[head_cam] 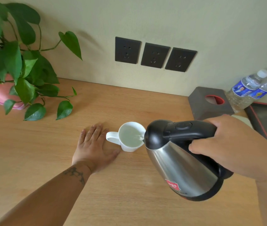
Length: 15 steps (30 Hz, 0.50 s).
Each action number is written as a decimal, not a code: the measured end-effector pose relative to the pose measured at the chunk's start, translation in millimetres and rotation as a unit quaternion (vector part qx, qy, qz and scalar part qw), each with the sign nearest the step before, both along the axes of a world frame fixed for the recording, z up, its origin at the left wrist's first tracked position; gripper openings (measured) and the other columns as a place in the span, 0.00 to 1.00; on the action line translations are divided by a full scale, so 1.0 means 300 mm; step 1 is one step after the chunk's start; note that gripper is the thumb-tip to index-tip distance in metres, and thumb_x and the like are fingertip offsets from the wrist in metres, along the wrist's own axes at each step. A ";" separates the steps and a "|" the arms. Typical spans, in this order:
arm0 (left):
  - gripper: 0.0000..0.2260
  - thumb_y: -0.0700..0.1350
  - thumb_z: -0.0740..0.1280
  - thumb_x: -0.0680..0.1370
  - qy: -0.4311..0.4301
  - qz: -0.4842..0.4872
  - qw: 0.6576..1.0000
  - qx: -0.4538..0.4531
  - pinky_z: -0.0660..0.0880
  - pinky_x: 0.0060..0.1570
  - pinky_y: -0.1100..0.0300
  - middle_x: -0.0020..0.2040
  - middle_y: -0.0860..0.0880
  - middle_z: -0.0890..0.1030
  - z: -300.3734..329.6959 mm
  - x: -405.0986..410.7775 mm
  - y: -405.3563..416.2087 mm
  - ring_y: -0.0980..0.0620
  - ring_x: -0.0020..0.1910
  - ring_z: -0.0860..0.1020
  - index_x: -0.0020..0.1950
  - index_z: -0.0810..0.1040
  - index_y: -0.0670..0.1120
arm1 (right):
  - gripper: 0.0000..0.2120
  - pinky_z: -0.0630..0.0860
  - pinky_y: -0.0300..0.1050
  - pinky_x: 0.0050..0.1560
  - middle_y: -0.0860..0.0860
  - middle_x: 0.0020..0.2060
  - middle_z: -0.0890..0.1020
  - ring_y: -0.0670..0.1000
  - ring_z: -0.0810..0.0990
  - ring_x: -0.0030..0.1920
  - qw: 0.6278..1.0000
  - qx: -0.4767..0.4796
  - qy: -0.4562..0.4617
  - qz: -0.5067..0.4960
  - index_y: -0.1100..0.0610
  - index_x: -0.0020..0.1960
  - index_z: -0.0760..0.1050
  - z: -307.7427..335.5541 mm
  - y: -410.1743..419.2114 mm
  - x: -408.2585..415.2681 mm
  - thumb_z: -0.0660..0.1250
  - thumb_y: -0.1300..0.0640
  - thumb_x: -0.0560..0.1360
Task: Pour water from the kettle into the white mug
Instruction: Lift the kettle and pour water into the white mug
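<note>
From the head view, your right hand (224,144) makes the working grip: fingers curled tight around the black handle of the kettle (183,162), thumb over the top, pinching it firmly. You hold it by the handle because that keeps the hand off the steel body and gives leverage to tip. The kettle is lifted clear of the counter (129,201) and tilted forward, its spout to the left of the grip and just over the near rim of the white mug (130,137). A thin stream runs from the spout into the mug, which already looks partly filled with clear water, so the pour seems well along.

The mug stands upright on the counter, left of the grip and a little beyond it, its handle turned away from the kettle.

Your left hand (93,144) lies flat on the counter just beside that handle, fingers spread, holding nothing; I judge it is there to steady you and guard the mug, though whether the thumb touches the mug's base I cannot tell.

Your right forearm comes in from the right edge, wrist rolled forward to hold the tilt; the left forearm reaches straight in from the lower left.
</note>
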<state>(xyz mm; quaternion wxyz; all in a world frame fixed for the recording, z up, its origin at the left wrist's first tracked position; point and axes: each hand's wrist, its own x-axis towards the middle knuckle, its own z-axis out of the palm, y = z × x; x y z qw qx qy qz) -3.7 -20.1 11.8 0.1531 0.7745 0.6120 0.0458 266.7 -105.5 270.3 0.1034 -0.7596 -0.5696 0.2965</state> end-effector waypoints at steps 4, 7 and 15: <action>0.44 0.77 0.51 0.70 0.000 -0.002 1.000 0.003 0.38 0.78 0.48 0.82 0.54 0.48 -0.004 -0.001 0.000 0.56 0.79 0.38 0.79 0.53 0.53 | 0.10 0.66 0.44 0.26 0.50 0.20 0.69 0.50 0.67 0.20 1.000 -0.014 0.008 -0.009 0.61 0.34 0.72 0.006 -0.001 0.003 0.72 0.58 0.65; 0.44 0.76 0.52 0.70 -0.003 -0.002 1.000 0.002 0.38 0.78 0.48 0.82 0.54 0.48 -0.005 -0.003 0.000 0.56 0.79 0.38 0.79 0.53 0.53 | 0.11 0.68 0.44 0.25 0.50 0.20 0.69 0.51 0.67 0.20 0.999 -0.020 0.018 -0.020 0.58 0.30 0.71 0.003 -0.004 0.001 0.72 0.58 0.64; 0.44 0.77 0.51 0.69 0.005 -0.004 1.000 -0.007 0.38 0.78 0.48 0.82 0.55 0.46 -0.004 -0.004 0.002 0.56 0.79 0.38 0.79 0.52 0.54 | 0.15 0.66 0.49 0.29 0.56 0.22 0.67 0.52 0.66 0.25 0.992 -0.016 0.104 -0.064 0.61 0.29 0.65 -0.047 -0.025 0.033 0.71 0.65 0.65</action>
